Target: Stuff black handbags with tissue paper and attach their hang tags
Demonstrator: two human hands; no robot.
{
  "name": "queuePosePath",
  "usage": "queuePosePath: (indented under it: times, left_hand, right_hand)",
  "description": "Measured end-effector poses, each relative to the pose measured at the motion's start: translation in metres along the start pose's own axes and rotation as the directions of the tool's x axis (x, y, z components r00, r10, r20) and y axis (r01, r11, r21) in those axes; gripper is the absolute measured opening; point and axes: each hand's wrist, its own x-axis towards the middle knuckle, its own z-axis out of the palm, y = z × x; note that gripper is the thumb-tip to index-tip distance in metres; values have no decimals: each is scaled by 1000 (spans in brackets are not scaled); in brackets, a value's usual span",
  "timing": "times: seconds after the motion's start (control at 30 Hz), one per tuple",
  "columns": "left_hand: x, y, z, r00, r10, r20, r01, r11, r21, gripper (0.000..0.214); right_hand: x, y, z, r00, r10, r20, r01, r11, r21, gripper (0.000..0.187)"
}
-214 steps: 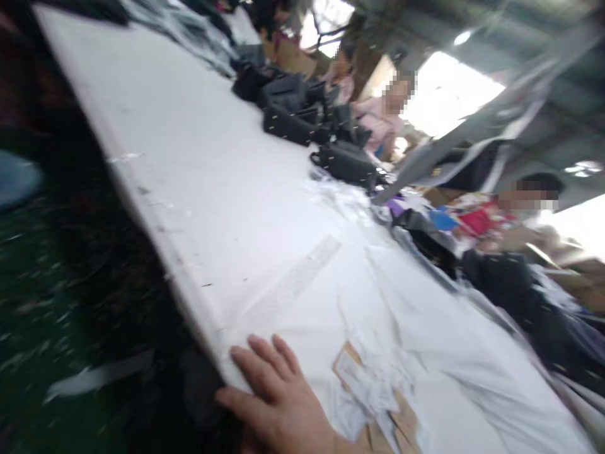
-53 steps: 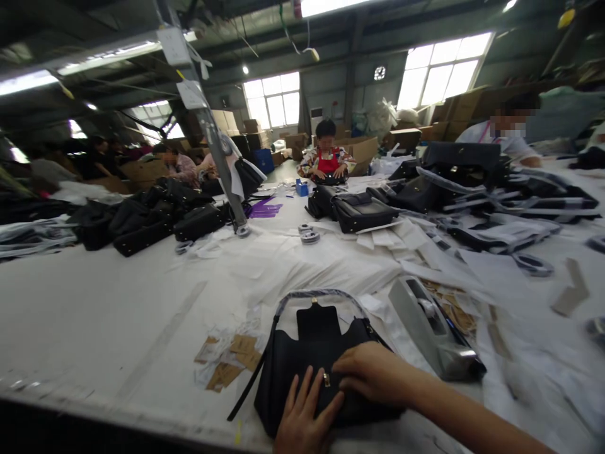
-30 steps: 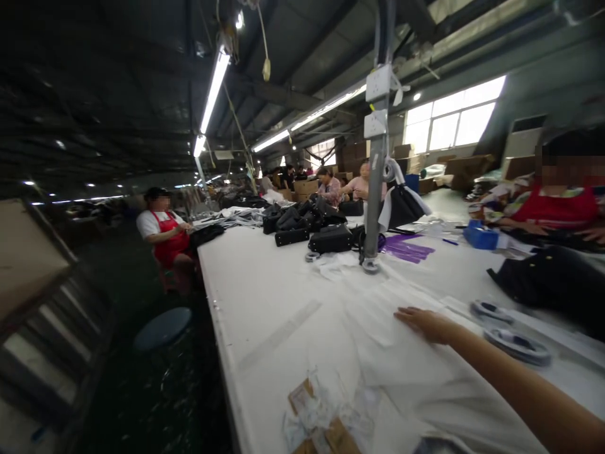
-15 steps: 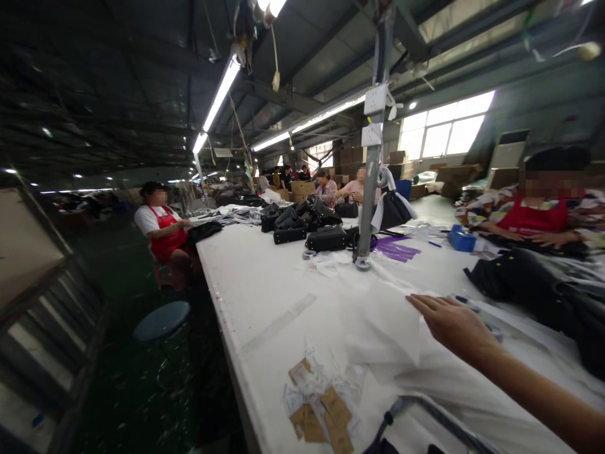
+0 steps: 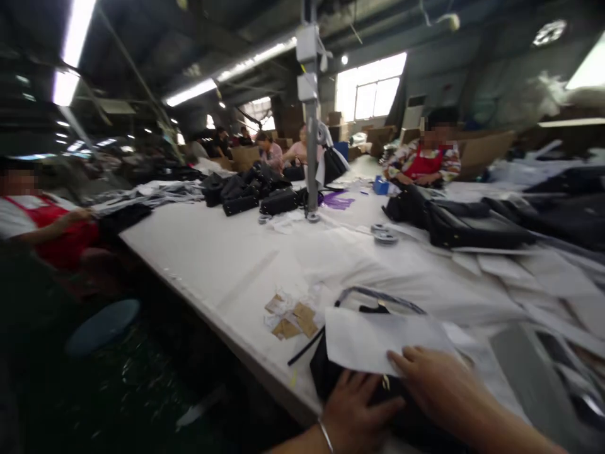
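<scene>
A black handbag [image 5: 325,362] with a long curved handle [image 5: 378,294] lies at the near edge of the white table. Across its upper part rests a white sheet [image 5: 366,340]. My left hand [image 5: 355,407], a bracelet on its wrist, is laid on the front of the bag with fingers apart. My right hand [image 5: 432,377] pinches the near edge of the sheet just above a small gold-coloured fitting [image 5: 386,382]. My forearms and hands cover much of the bag's lower part.
Brown and clear packets [image 5: 305,317] lie left of the bag. Grey tape rolls [image 5: 385,237] and black bags [image 5: 472,221] are farther right. A metal post [image 5: 312,145] rises from the table. Co-workers in red aprons sit left and across. A stool [image 5: 104,321] stands left.
The view has swung right and down. My right hand has come from the table covering to the white sheet over the handbag. My left hand has entered the view, on the bag.
</scene>
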Motion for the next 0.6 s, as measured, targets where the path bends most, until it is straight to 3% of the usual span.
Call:
queuePosePath:
  times: [0.07, 0.17, 0.23, 0.33, 0.43, 0.5, 0.6]
  left_hand:
    - [0, 4, -7, 989, -88, 120, 120, 951, -285, 54]
    - [3, 2, -14, 976, -69, 207, 154, 891, -426, 50]
    - [6, -1, -17, 969, -47, 241, 153, 882, -445, 51]
    - [8, -3, -22, 963, -50, 265, 164, 889, -427, 48]
    - [8, -2, -24, 967, -56, 250, 160, 894, -418, 42]
    - [5, -2, -22, 971, -54, 232, 150, 896, -419, 42]
    - [-4, 2, -10, 978, -67, 196, 143, 903, -406, 43]
  right_hand:
    - [0, -11, -14, 990, 0, 142, -12, 996, 85, 26]
    - [7, -4, -17, 962, -20, 273, -52, 966, 254, 45]
    - [8, 5, -11, 964, 4, 265, -77, 961, 265, 41]
    - [7, 11, 4, 984, -54, 167, 11, 968, 251, 29]
    - [2, 8, 18, 994, -83, 68, 61, 957, 283, 44]
    - [-3, 1, 25, 996, -1, 94, -28, 952, 304, 59]
    - [-8, -13, 28, 978, 69, 195, -133, 932, 338, 63]
